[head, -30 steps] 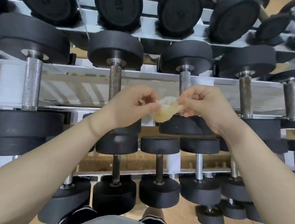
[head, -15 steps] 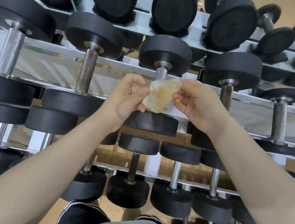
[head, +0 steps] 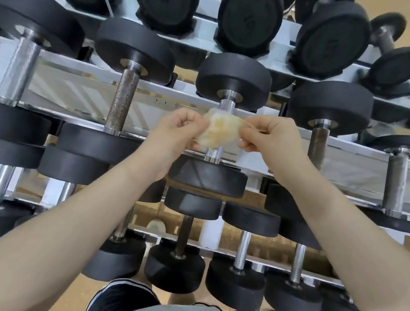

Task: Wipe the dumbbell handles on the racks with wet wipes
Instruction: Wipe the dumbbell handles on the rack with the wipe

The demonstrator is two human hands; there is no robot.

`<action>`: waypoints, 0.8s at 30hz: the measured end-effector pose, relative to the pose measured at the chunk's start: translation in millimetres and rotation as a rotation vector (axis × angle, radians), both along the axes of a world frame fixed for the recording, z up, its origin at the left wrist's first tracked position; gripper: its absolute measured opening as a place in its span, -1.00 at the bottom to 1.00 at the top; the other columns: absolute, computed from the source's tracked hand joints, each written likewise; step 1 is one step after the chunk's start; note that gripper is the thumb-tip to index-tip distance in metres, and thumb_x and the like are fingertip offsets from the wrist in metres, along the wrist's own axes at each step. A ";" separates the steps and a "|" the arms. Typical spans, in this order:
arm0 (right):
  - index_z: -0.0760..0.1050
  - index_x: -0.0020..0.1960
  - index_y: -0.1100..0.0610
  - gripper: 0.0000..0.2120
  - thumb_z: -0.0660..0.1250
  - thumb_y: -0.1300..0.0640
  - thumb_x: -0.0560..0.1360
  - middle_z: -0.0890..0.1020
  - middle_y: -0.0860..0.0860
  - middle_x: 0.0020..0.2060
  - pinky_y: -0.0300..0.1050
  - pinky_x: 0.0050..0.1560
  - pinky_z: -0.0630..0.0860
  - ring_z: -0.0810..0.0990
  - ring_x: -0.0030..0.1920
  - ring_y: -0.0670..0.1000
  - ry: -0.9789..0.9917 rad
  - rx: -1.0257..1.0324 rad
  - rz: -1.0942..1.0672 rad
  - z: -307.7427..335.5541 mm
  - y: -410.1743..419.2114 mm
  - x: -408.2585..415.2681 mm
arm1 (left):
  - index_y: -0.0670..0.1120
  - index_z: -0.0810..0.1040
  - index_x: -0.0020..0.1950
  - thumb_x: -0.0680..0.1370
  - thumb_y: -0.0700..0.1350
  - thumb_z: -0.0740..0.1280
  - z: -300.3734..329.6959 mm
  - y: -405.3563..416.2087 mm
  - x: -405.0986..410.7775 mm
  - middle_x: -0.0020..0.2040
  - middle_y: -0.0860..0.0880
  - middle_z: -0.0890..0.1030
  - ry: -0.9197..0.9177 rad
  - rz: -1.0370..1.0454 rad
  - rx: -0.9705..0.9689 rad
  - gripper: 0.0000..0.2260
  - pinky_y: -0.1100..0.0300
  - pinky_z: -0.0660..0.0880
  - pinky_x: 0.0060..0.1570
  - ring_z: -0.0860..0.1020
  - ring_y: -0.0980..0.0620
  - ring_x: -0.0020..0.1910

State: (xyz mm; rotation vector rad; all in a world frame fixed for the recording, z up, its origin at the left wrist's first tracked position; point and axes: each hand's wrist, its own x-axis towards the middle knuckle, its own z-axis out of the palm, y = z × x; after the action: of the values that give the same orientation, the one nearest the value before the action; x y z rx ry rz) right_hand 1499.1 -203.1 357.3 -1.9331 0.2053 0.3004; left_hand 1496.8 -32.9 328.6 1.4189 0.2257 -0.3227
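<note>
Our grip — left hand (head: 176, 131) and right hand (head: 271, 135) pinching the stained wet wipe (head: 218, 131) — spreads it over the middle-rack handle (head: 214, 154); next we wrap and rub.

We see a crumpled wet wipe (head: 216, 130), whitish with yellow-brown stains, stretched in front of a knurled chrome dumbbell handle (head: 215, 152). That dumbbell (head: 208, 176) rests on the middle tier of the rack (head: 84, 81), black round heads at both ends.
</note>
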 end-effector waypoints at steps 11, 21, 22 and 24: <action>0.59 -0.17 0.11 -0.82 0.25 0.23 0.54 0.62 0.00 -0.21 -0.08 0.10 0.47 0.55 -0.10 -0.02 0.099 0.268 -0.123 -24.2 9.6 7.2 | 0.01 0.32 -0.54 0.35 -0.21 0.29 -14.8 23.3 10.0 -0.38 0.05 0.41 0.009 -0.127 -0.127 -0.71 0.19 0.25 -0.25 0.35 0.08 -0.33; 0.45 -0.23 -0.01 -0.75 0.15 0.18 0.58 0.48 -0.07 -0.28 -0.02 -0.08 0.47 0.46 -0.16 -0.03 -0.004 0.115 -0.165 -26.4 11.6 19.7 | 0.02 0.36 -0.52 0.38 -0.14 0.29 -21.5 22.2 24.4 -0.16 -0.14 0.46 0.039 -0.131 -0.118 -0.73 0.13 0.36 -0.04 0.43 -0.04 -0.11; 0.45 -0.22 -0.01 -0.75 0.14 0.19 0.58 0.49 -0.07 -0.27 0.01 -0.07 0.49 0.46 -0.15 -0.03 -0.001 0.138 -0.180 -26.7 9.8 20.3 | 0.02 0.36 -0.50 0.39 -0.13 0.32 -22.8 23.9 26.5 -0.22 -0.13 0.42 0.031 -0.098 -0.075 -0.72 0.12 0.35 -0.07 0.39 -0.06 -0.14; 0.46 -0.20 0.00 -0.76 0.14 0.19 0.59 0.50 -0.04 -0.23 0.04 -0.05 0.52 0.47 -0.12 -0.02 -0.001 0.181 -0.222 -27.1 7.9 21.9 | 0.02 0.35 -0.42 0.46 -0.11 0.35 -22.8 25.3 29.0 -0.28 -0.10 0.36 0.013 -0.051 -0.007 -0.72 0.14 0.35 -0.13 0.34 -0.06 -0.19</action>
State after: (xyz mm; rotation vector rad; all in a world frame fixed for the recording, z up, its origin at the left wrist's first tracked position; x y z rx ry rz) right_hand 1521.0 -195.1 330.3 -1.7138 0.3763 0.1648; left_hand 1525.8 -7.6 305.8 1.4174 0.1990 -0.3748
